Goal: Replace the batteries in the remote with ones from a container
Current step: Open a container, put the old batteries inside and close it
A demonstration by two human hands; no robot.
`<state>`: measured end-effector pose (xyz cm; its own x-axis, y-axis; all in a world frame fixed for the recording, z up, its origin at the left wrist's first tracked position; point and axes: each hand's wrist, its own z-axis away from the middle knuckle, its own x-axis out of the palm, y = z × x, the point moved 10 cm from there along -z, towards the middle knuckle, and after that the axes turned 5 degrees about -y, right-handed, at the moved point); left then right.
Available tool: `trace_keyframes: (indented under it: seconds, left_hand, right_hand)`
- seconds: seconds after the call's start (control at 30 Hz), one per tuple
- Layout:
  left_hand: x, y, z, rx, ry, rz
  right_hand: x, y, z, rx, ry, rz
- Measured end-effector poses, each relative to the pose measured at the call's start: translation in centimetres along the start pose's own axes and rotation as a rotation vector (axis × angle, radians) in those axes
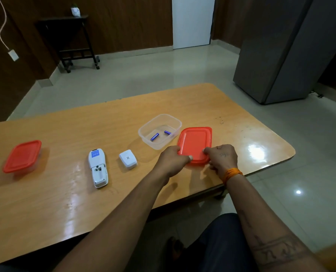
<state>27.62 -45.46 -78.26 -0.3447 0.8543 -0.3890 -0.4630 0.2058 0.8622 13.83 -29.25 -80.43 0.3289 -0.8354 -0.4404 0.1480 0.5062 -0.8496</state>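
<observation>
A white remote (97, 167) lies face down on the wooden table (65, 203) with its battery bay uncovered and empty. Its white battery cover (128, 159) lies just to the right. A clear open container (160, 130) holds two blue batteries (154, 137). A red lid (195, 144) sits just right of that container. My left hand (171, 160) grips the lid's near left edge, and my right hand (222, 158) grips its near right edge.
A second container with a red lid (22, 156) stands closed at the table's left. The table's right edge and rounded corner (288, 154) lie close to my right hand. Beyond are a tiled floor, a grey cabinet (284, 55) and a dark side table (71, 40).
</observation>
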Motion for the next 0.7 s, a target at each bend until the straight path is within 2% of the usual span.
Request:
trace_keyframes:
  seconds: [0.07,0.13,0.2,0.3,0.4,0.5,0.7]
  left_hand:
    - [-0.3,-0.3,-0.1,-0.002,0.004,0.053]
    - [-0.8,-0.7,-0.3,0.007,0.017,0.149]
    - [-2.0,-0.8,-0.2,0.016,0.071,0.260]
    - [-5.1,-0.6,-0.4,0.008,0.194,0.434]
    - [-8.7,-0.5,-1.0,-0.059,0.254,0.614]
    - [-11.4,0.1,-1.7,-0.076,0.220,0.574]
    - [-15.3,0.9,-2.7,-0.044,0.216,0.411]
  right_hand:
    - [-0.2,0.4,0.5,0.024,-0.013,-0.081]
    - [-0.9,-0.2,1.3,-0.043,0.009,-0.130]
    - [-2.0,-2.0,2.5,-0.208,0.052,-0.144]
    - [-2.9,-5.2,5.1,-0.512,0.086,-0.004]
    - [-2.4,-7.8,7.1,-0.706,0.060,0.058]
    - [-1.1,-9.9,8.2,-0.809,0.059,0.111]
    - [0.5,-12.4,6.6,-0.743,0.118,-0.060]
